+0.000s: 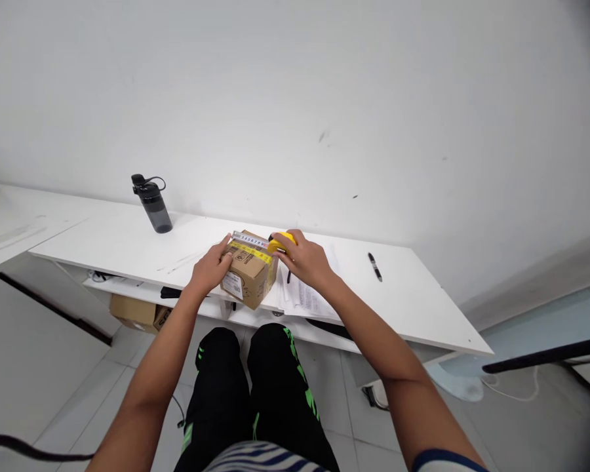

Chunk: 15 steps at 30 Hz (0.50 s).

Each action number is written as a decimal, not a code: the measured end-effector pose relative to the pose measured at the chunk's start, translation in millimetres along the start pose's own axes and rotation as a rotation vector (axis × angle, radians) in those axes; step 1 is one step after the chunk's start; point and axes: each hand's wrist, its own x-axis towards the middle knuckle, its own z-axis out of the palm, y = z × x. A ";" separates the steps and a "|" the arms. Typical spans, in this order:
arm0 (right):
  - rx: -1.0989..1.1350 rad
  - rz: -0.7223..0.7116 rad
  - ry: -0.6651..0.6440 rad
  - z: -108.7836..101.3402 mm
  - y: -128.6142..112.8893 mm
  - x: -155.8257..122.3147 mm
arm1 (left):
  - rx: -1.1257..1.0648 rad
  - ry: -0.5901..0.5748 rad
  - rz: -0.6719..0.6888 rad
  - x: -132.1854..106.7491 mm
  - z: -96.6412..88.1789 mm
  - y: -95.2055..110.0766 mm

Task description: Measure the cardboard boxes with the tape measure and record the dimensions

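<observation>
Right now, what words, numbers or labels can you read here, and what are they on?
Nothing reads clearly.
Yellow tape measure in the right hand, blade across the cardboard box: a row of digits, too small to quote.
White label on the box: blurred.
Printed sheets under that hand: too small.
Bottle: no text visible.

- Small brown cardboard box (250, 278), centre frame: yellow band on top, white label.
- Rounded yellow tape-measure case (281, 242), right of it.
- Dark grey plastic bottle (155, 208), left of centre: black cap.
- Slim black marker pen (374, 267), right of centre.
- Black cloth trousers (275, 387), bottom centre: green marks.
</observation>
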 end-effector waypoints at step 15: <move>0.637 0.297 0.303 17.3 7.8 -8.8 | -0.817 0.231 -0.563 -2.0 -12.5 -76.4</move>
